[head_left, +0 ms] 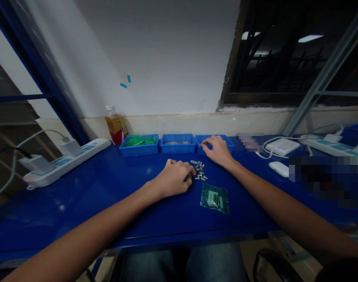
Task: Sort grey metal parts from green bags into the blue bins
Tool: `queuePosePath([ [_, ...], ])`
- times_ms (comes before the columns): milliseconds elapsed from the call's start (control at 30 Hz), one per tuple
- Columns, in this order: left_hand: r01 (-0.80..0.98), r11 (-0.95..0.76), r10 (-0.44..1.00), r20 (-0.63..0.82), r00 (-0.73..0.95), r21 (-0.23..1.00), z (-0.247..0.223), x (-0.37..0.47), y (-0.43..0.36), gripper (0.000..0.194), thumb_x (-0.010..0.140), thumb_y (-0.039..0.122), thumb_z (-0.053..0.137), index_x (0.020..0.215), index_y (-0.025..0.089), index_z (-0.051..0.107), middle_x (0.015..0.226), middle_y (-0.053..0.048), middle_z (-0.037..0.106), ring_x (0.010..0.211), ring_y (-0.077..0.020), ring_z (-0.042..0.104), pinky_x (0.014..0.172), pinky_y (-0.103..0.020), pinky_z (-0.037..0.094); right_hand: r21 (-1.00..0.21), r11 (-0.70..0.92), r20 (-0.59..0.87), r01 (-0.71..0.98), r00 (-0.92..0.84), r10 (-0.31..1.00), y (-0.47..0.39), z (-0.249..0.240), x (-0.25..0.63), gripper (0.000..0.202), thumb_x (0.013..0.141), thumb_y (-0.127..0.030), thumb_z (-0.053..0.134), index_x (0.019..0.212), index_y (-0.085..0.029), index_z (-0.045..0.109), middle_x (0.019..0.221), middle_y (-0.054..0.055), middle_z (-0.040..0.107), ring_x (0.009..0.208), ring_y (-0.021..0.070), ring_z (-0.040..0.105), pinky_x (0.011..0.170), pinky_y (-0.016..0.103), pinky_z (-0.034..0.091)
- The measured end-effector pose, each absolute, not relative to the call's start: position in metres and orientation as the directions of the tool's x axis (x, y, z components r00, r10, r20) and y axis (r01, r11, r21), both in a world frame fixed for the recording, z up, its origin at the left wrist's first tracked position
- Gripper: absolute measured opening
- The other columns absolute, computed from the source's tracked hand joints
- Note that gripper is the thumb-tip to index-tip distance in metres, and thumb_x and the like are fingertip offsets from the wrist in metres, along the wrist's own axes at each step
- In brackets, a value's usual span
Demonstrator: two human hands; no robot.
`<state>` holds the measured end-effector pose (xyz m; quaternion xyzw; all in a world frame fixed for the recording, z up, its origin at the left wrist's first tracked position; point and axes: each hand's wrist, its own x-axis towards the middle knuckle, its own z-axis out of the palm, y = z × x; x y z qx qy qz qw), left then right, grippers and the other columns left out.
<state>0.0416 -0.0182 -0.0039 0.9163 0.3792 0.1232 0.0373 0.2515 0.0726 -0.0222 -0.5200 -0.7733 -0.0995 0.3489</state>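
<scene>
My left hand (pixel 175 177) rests curled on the blue table (pixel 108 203), its fingertips touching a small pile of metal parts (pixel 199 170); what it grips, if anything, is hidden. My right hand (pixel 217 149) reaches over the near rim of the right blue tray (pixel 229 143), fingers bent into it. A small green plastic bag (pixel 214 198) with a few parts inside lies flat just in front of the pile.
Two more blue trays stand at the back: the middle tray (pixel 178 143) holds metal parts, the left tray (pixel 139 145) green bags. A drink bottle (pixel 116 127) stands behind them. Power strips (pixel 64 160) (pixel 334 148), chargers and white devices (pixel 280 168) lie at both sides.
</scene>
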Motion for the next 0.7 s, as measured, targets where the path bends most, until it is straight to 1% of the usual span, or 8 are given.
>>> queuePosePath([
  [67,0.686,-0.711,0.702,0.209,0.680,0.155,-0.004,0.041,-0.017,0.024,0.084,0.017,0.044,0.100,0.022,0.062,0.101,-0.005,0.067,0.093,-0.0235,0.059,0.081,-0.041,0.033,-0.195,0.421,0.643,0.886,-0.209,0.737,0.072,-0.021,0.251,0.021,0.085,-0.032,0.051,0.083,-0.021,0.068,0.085,0.008,0.063,0.088,0.0255,0.051,0.072,0.036,0.036],
  [167,0.680,-0.719,0.693,0.227,0.684,0.147,-0.005,0.043,-0.019,0.022,0.089,0.032,0.046,0.099,0.021,0.062,0.099,-0.006,0.067,0.092,-0.0244,0.059,0.081,-0.041,0.034,-0.185,0.394,0.626,0.900,-0.201,0.753,0.071,-0.021,0.250,0.022,0.085,-0.033,0.050,0.081,-0.020,0.068,0.086,0.009,0.062,0.089,0.0264,0.051,0.072,0.037,0.036],
  [233,0.675,-0.726,0.685,0.236,0.690,0.132,-0.006,0.045,-0.021,0.025,0.087,0.039,0.052,0.099,0.021,0.062,0.099,-0.007,0.066,0.093,-0.0255,0.058,0.081,-0.041,0.034,-0.184,0.382,0.613,0.906,-0.198,0.765,0.071,-0.021,0.249,0.024,0.086,-0.033,0.049,0.079,-0.020,0.068,0.087,0.009,0.063,0.090,0.0269,0.050,0.072,0.038,0.037],
  [333,0.674,-0.731,0.676,0.255,0.692,0.106,-0.009,0.048,-0.023,0.019,0.086,0.035,0.055,0.095,0.020,0.062,0.097,-0.007,0.066,0.093,-0.0255,0.058,0.079,-0.040,0.035,-0.180,0.383,0.614,0.906,-0.201,0.763,0.070,-0.021,0.249,0.025,0.086,-0.034,0.049,0.077,-0.020,0.068,0.087,0.010,0.063,0.090,0.0270,0.050,0.074,0.039,0.038],
  [500,0.678,-0.726,0.675,0.304,0.672,0.112,-0.013,0.047,-0.017,0.016,0.089,0.030,0.050,0.087,0.018,0.061,0.092,-0.006,0.065,0.088,-0.0231,0.058,0.076,-0.038,0.037,-0.215,0.448,0.675,0.868,-0.199,0.710,0.065,-0.016,0.246,0.021,0.085,-0.031,0.051,0.078,-0.019,0.067,0.086,0.010,0.063,0.091,0.0268,0.052,0.078,0.040,0.039],
  [567,0.700,-0.691,0.708,0.367,0.604,0.182,-0.012,0.042,-0.008,0.019,0.091,0.029,0.045,0.086,0.017,0.060,0.091,-0.006,0.065,0.086,-0.0214,0.057,0.076,-0.036,0.039,-0.232,0.535,0.698,0.812,-0.244,0.673,0.058,-0.012,0.241,0.018,0.084,-0.028,0.051,0.081,-0.018,0.066,0.085,0.009,0.063,0.090,0.0251,0.053,0.080,0.039,0.040],
  [633,0.701,-0.639,0.756,0.423,0.499,0.316,-0.011,0.037,0.002,0.022,0.092,0.029,0.043,0.084,0.016,0.059,0.088,-0.006,0.065,0.083,-0.0195,0.057,0.075,-0.033,0.041,-0.218,0.666,0.690,0.713,-0.370,0.622,0.048,-0.007,0.234,0.015,0.083,-0.025,0.052,0.088,-0.018,0.065,0.085,0.007,0.063,0.087,0.0227,0.055,0.080,0.038,0.041],
  [700,0.662,-0.589,0.802,0.439,0.405,0.464,-0.010,0.031,0.011,0.024,0.093,0.029,0.041,0.082,0.015,0.057,0.081,-0.005,0.063,0.078,-0.0176,0.057,0.071,-0.030,0.043,-0.198,0.779,0.644,0.595,-0.520,0.560,0.037,-0.004,0.226,0.018,0.082,-0.023,0.054,0.098,-0.019,0.062,0.086,0.005,0.062,0.085,0.0209,0.055,0.080,0.036,0.042],
])
